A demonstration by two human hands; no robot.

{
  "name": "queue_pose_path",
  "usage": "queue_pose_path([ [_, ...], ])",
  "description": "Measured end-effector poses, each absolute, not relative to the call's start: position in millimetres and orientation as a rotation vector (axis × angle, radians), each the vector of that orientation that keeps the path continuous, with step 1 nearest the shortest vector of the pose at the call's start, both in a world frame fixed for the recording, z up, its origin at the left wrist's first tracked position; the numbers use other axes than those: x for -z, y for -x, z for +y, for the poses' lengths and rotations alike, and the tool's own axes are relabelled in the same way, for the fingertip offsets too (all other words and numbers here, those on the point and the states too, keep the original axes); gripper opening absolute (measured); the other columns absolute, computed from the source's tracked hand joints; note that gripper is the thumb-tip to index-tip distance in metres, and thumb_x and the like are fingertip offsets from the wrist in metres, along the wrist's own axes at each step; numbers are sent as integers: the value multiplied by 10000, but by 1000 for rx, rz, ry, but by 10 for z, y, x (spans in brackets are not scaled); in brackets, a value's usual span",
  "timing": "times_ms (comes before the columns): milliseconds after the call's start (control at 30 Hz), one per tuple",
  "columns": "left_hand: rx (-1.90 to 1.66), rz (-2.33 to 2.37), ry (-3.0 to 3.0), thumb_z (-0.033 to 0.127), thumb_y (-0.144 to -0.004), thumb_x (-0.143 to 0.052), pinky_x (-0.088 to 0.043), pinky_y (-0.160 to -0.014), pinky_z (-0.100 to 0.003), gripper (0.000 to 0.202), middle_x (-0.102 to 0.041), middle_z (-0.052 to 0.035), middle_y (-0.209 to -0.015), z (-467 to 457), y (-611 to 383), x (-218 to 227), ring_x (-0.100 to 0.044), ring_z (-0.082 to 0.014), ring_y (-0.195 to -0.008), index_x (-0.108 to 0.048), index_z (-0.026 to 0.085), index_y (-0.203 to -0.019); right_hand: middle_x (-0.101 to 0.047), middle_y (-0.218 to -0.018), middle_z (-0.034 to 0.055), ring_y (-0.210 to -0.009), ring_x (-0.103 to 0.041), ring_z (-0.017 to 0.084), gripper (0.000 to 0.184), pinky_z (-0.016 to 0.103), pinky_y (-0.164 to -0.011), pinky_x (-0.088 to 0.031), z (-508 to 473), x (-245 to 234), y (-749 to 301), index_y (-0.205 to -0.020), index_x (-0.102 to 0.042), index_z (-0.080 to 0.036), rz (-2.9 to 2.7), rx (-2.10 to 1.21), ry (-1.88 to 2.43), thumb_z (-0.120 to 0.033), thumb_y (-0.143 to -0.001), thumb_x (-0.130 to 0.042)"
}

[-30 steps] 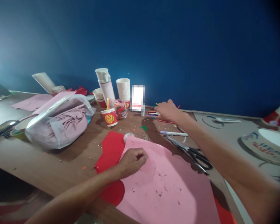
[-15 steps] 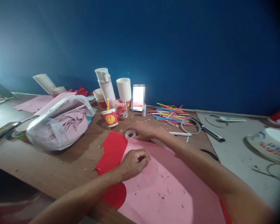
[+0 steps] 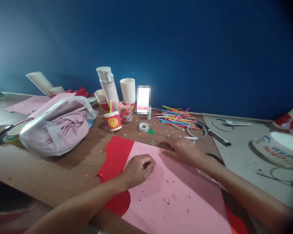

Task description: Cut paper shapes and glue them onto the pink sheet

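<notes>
My left hand (image 3: 138, 169) rests over a large pink paper sheet (image 3: 171, 182). Its thumb and fingers are curled together in a pinch; whatever may be between them is too small to make out. At the sheet's far edge is my right hand (image 3: 182, 151), fingers stretched to the left, low over the paper and table, with nothing visible in them. Dark specks are scattered across the pink sheet. Red paper (image 3: 118, 154) with a cut, curved outline shows from under its left side. Beyond the hands a roll of clear tape (image 3: 144, 127) lies flat by a green scrap (image 3: 151, 131).
Paper cups (image 3: 113, 122), a pale flask (image 3: 108, 87), a jar (image 3: 125, 112) and a lit phone (image 3: 143, 99) stand at the back. Colourful straws (image 3: 175, 117) lie right of them, near a box cutter (image 3: 217, 135). A plastic bag (image 3: 58, 130) with pink cloth sits left.
My right hand has left the tape roll and moved right to the sheet's far edge. The roll now lies farther back. My left hand keeps its pinch in nearly the same place.
</notes>
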State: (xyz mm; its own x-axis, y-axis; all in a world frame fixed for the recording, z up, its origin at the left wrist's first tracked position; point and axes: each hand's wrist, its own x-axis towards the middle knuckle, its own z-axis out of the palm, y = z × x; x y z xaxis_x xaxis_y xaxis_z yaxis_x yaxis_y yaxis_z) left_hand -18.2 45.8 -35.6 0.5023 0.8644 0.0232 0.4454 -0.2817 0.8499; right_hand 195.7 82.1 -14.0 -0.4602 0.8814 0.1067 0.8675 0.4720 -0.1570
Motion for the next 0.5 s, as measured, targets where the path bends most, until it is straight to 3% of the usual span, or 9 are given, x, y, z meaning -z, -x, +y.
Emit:
queue_pose_path([
  [133,-703,1091,-2045,145,-769,-446,-392,-628,-217,152,-607,-27,-741,414,141,342,-523,-122,-681,-572,166,-687,-605,-1067,114,-990,-528,277,324,382,-815,-371,415,270,-2004,-1063,-592,-171,-2488,19,1637,-342,-789,-569],
  [367,-705,1093,-2242,115,-774,-430,-401,-627,-227,159,-578,-31,-694,352,110,327,-521,-128,-668,-531,174,-666,-676,-913,94,-885,-600,287,429,395,-795,-368,431,183,-1997,-1015,-605,-192,-2459,-301,1815,-484,-702,-626],
  [500,-723,1087,-2313,108,-775,-426,-401,-623,-230,160,-570,-35,-688,332,111,339,-521,-130,-670,-524,173,-668,-697,-820,68,-828,-627,270,301,333,-719,-390,478,225,-2021,-893,-647,-210,-2510,-392,1790,-459,-735,-588],
])
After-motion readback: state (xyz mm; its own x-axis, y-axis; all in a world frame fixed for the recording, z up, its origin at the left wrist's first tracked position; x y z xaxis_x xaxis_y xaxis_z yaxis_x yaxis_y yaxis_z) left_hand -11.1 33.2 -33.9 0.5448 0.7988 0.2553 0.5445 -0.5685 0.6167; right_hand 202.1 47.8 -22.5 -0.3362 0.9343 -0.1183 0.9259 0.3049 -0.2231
